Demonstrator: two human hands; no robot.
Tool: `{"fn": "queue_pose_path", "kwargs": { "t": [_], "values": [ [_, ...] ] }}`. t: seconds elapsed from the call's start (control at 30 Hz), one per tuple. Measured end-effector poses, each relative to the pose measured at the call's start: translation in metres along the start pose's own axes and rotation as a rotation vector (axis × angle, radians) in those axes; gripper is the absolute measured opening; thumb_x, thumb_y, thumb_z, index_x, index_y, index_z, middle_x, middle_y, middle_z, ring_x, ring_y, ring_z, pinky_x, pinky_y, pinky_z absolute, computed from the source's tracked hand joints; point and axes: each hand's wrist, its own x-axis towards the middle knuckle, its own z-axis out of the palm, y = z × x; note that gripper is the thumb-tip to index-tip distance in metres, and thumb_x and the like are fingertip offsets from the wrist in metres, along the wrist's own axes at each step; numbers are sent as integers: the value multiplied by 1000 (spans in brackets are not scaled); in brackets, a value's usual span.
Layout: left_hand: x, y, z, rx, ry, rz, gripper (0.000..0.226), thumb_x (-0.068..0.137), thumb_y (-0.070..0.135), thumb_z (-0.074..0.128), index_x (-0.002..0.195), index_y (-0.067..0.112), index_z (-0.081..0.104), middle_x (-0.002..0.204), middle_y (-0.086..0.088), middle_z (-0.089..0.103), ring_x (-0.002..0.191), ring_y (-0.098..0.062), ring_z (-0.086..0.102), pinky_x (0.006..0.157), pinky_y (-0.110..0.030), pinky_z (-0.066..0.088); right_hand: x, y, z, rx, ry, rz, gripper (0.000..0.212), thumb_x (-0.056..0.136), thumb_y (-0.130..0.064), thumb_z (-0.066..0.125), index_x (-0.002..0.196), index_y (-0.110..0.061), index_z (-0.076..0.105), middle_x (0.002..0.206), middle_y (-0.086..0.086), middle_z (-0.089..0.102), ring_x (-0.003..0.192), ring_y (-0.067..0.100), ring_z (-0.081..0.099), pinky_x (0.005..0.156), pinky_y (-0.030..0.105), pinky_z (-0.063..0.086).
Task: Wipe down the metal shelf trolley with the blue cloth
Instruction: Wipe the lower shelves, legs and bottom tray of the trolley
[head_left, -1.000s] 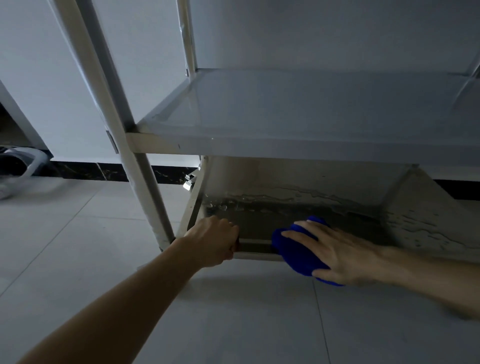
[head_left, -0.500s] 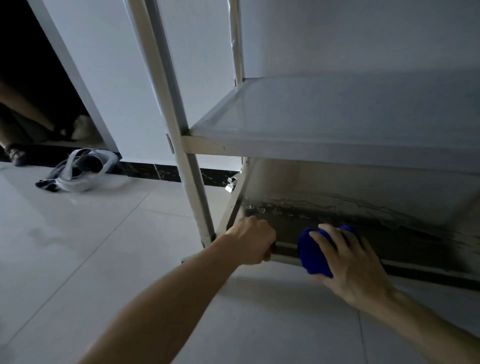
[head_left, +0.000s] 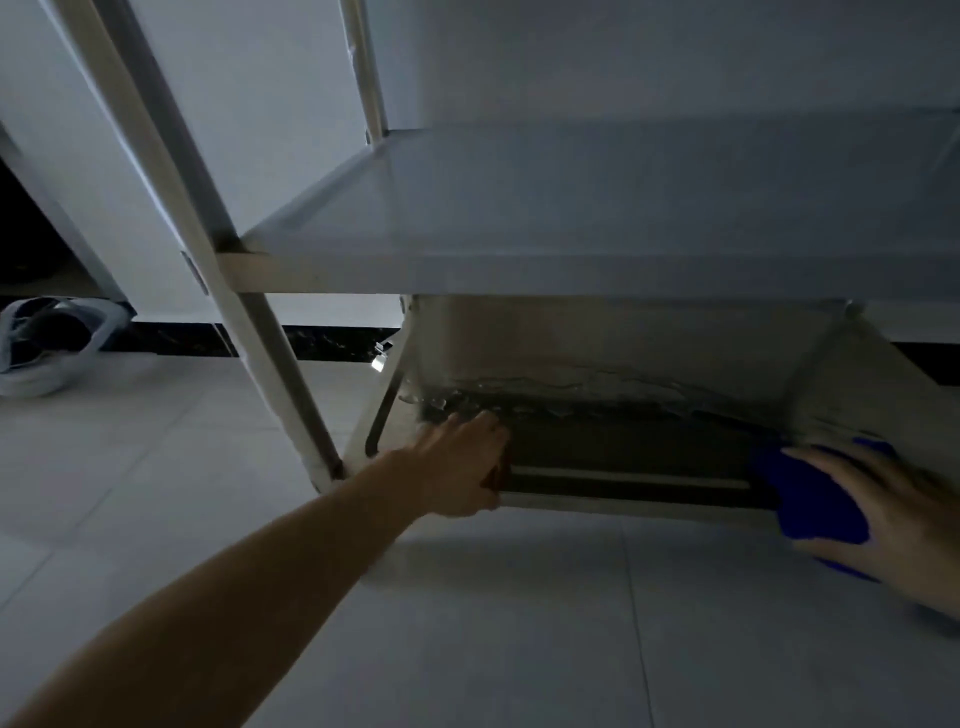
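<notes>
Two hands low on trolley (head_left: 597, 208), left (head_left: 462, 467) gripping rim, right (head_left: 893, 514) (fingers spread) pressing blue cloth (head_left: 810, 499)

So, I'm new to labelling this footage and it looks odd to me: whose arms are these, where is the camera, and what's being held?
There is no machine: a person wears a wide-angle camera on the head, looking down at their own arms. In front stands a metal shelf trolley on a tiled floor. The left hand grips the front rim of the bottom shelf, seemingly to steady it. The right hand presses a blue cloth against that rim near its right end. The shelf's back wall looks streaked with water. Something pale lies on the floor at far left, too dim to identify.
</notes>
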Motion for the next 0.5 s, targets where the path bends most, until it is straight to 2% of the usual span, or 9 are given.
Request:
{"fn": "queue_pose_path", "kwargs": {
  "t": [0.07,0.13,0.23,0.33,0.4,0.5],
  "values": [
    [11,11,0,10,-35,18,41,83,31,70,117,16,52,114,-1,57,95,-18,60,73,-24,45,-7,-17,-1,22,80,-3,95,61,-63,77,144,-39,38,148,0,42,127,32,49,94,56,49],
    [15,12,-3,8,-89,11,37,82,30,72,112,16,56,104,1,61,90,-16,62,71,-24,45,-2,-49,0,3,204,-83,96,60,-60,82,142,-30,43,145,3,46,121,34,54,86,53,53],
    [16,10,-3,-10,-107,10,33,81,29,74,108,16,59,99,3,64,85,-13,63,71,-23,48,19,-115,4,-18,231,-204,95,60,-56,88,141,-23,50,142,9,52,121,38,56,89,57,52],
    [17,11,-1,-4,-97,28,23,82,28,72,99,18,60,93,7,61,78,-7,58,67,-20,47,43,-185,14,-67,192,-305,95,71,-62,76,149,-28,34,152,7,39,134,37,42,104,61,39],
    [20,12,-2,35,-112,37,20,83,28,71,96,20,59,86,11,53,68,-2,48,57,-13,35,53,-205,20,-32,144,-311,91,78,-57,72,150,-32,24,156,6,30,140,36,32,109,61,32],
    [28,14,-3,98,-129,29,22,81,28,70,98,19,61,76,15,50,59,0,45,49,-11,28,46,-181,20,-33,246,-417,87,77,-44,79,148,-33,31,150,4,40,134,31,44,103,53,43]
  ]
}}
